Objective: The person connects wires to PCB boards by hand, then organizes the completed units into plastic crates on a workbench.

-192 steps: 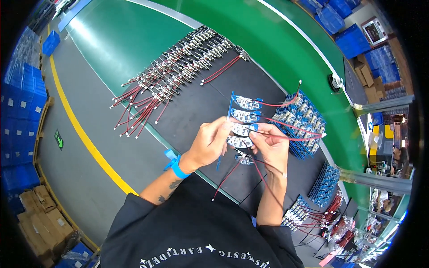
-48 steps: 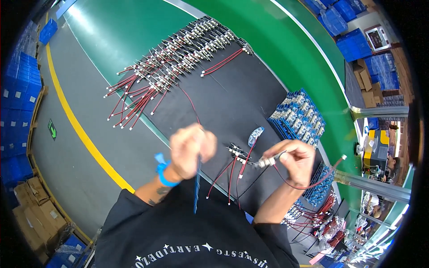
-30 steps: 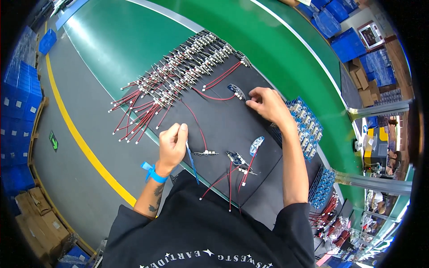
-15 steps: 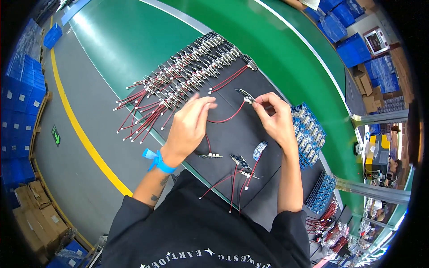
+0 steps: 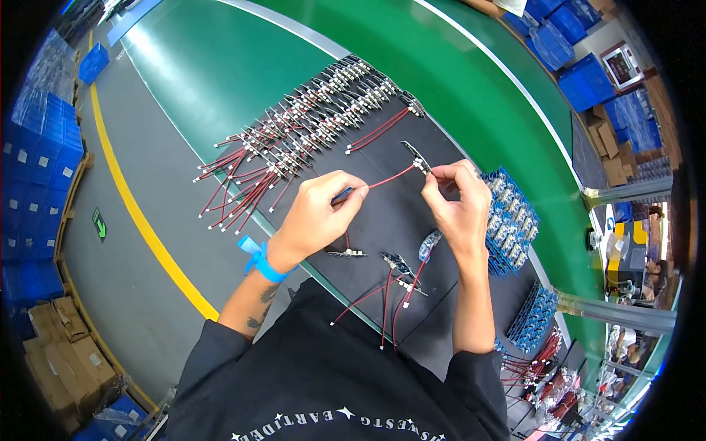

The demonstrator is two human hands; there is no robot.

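Observation:
My right hand [image 5: 457, 206] pinches a small dark circuit board [image 5: 416, 157] with white connectors, held tilted above the mat. A red cable [image 5: 391, 178] runs from that board to the fingertips of my left hand [image 5: 321, 217], which are closed on its other end. Something dark blue [image 5: 341, 196] shows between the left thumb and fingers; its kind is unclear. Nearer to me, on the black mat [image 5: 360, 283], lie several loose boards with red cables, among them a dark board [image 5: 397, 263] and a blue-white one [image 5: 429, 245].
Beyond my left hand, long rows of wired boards [image 5: 301, 121] lie with cables trailing left. One wired board [image 5: 413, 104] lies apart near the far edge. Stacked blue-edged boards [image 5: 511, 220] stand right of my right hand, with another blue stack [image 5: 534, 317] and red cable bundles [image 5: 540, 360] nearer.
My left hand has gone from loose fingers beside the cable to a closed pinch on it. The right hand and its board have shifted slightly right; the cable is straighter.

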